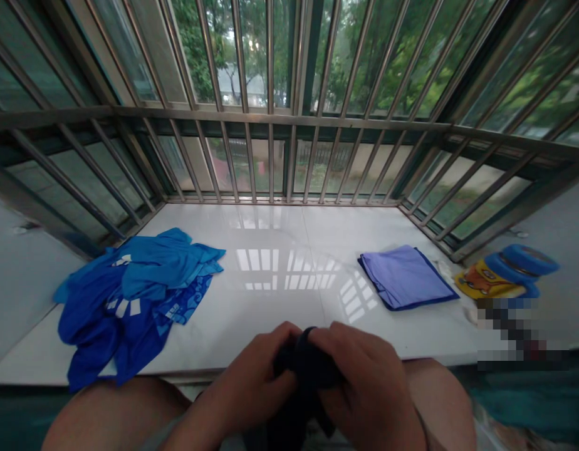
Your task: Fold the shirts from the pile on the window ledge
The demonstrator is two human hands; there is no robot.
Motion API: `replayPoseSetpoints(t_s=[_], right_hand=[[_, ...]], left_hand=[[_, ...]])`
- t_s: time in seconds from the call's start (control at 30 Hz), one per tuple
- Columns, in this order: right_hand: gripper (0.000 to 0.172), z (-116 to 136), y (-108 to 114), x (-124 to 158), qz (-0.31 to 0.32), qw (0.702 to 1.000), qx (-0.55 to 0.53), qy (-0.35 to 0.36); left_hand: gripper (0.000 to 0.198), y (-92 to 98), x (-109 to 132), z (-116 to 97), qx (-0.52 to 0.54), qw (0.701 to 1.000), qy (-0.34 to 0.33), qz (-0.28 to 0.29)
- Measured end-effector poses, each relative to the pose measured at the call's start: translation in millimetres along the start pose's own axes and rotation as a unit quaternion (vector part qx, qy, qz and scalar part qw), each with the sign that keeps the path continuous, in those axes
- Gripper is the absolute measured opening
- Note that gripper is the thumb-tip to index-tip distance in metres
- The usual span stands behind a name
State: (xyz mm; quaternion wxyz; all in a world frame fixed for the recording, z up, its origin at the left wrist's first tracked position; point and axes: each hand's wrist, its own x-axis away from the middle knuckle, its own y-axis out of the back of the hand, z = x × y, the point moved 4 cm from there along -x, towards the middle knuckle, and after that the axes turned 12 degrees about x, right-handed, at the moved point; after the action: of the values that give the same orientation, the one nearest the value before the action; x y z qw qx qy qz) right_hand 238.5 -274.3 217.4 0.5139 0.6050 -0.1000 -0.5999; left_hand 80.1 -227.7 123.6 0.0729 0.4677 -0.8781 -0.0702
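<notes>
My left hand (252, 382) and my right hand (365, 388) are both closed on a dark navy garment (304, 369) bunched between them, just below the front edge of the white windowsill (271, 275). The cloth hangs down between my knees, and its lower part is hidden. On the sill to the left lies a loose pile of bright blue clothes (134, 294). To the right sits a neatly folded lilac-blue garment (405, 277).
Metal window bars (271, 156) fence the sill on the back and both sides. A yellow and blue object (503, 275) sits at the right end of the sill, beside a blurred patch. My bare knees show at the bottom.
</notes>
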Motion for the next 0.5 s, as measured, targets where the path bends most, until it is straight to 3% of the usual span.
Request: replayPoseSetpoints(t_s=[0.1, 0.2, 0.37, 0.5], right_hand=[[0.025, -25.8, 15.6, -13.3, -0.012, 0.996, 0.062, -0.056], [0.023, -41.5, 18.6, -26.5, -0.023, 0.988, 0.121, -0.092], [0.020, -65.0, 7.1, -50.9, -0.001, 0.979, 0.171, -0.112], [0.021, -87.1, 15.1, -67.2, -0.018, 0.975, 0.190, -0.112]], left_hand=[[0.017, 31.0, 5.0, -3.4, -0.005, 0.998, 0.000, -0.061], [0.018, 48.0, 4.3, -14.8, -0.033, 0.990, -0.042, -0.134], [0.022, 66.4, -5.9, -25.8, -0.222, 0.944, -0.125, -0.211], [0.020, 105.3, -36.6, -11.4, -0.437, 0.871, -0.003, -0.225]])
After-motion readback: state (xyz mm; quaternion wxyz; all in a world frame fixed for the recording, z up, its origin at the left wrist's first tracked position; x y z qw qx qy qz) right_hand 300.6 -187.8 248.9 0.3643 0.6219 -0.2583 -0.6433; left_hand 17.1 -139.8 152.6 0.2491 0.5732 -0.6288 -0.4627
